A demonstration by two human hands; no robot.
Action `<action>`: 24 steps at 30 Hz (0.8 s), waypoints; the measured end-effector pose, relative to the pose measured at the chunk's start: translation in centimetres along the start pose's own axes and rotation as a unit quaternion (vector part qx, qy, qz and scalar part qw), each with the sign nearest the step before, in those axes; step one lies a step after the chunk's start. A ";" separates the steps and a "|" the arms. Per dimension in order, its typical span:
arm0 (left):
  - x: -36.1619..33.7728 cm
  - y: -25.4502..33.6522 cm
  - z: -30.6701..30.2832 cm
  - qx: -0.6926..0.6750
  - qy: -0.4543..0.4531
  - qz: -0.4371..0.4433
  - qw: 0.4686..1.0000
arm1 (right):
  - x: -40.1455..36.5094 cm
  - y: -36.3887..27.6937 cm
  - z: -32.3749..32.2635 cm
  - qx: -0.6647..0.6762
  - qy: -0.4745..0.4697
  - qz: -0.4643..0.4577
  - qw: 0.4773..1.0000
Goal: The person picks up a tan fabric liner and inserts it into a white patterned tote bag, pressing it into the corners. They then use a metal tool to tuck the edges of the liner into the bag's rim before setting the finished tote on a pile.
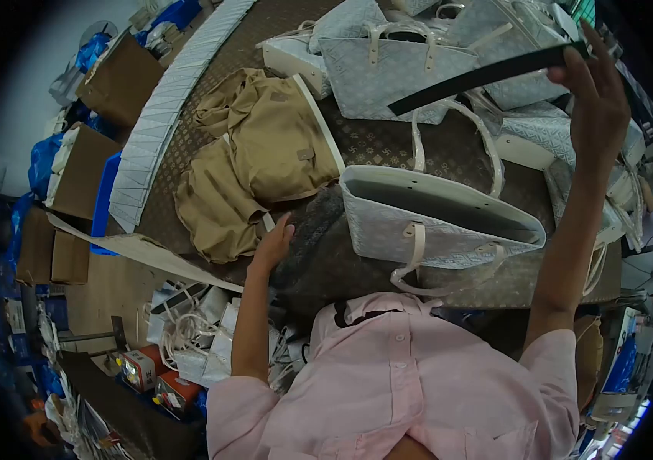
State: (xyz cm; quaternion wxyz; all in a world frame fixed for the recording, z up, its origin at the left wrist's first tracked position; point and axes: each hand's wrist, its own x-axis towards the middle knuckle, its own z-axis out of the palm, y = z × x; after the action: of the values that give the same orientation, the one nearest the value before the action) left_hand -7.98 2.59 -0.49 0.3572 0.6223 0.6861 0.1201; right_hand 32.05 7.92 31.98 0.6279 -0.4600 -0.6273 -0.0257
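Note:
My right hand is raised at the upper right, its fingers closed on one end of a long, flat black strip. The strip's free end reaches left over the white patterned bags. On the table, my left hand rests between the tan fabric pieces and a dark grey fuzzy cloth, its fingers extended. Whether it touches either is hard to see. Between my hands stands a white patterned tote bag, its mouth open and its handles wrapped in clear plastic.
More white patterned bags crowd the table's far right side. A row of white folded pieces lines the left edge, near a blue crate. Cardboard boxes stand beyond. White bag pieces are heaped below the table.

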 end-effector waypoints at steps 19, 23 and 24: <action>-2.6 24.9 -6.7 -0.003 0.260 0.493 0.830 | -15.8 3.2 -9.8 0.225 -0.031 0.309 0.924; -2.4 27.8 -7.4 0.086 0.367 0.565 0.734 | -14.9 3.8 -10.6 0.249 -0.041 0.277 0.927; -2.3 27.7 -7.5 0.055 0.252 0.545 0.797 | -14.7 3.8 -10.4 0.258 -0.040 0.264 0.929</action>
State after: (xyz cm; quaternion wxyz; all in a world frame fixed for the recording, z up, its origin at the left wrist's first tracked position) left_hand 8.40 7.98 22.52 0.0123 0.8596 0.3046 0.4102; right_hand 39.23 -4.25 20.12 0.6837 -0.4316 -0.4927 0.3217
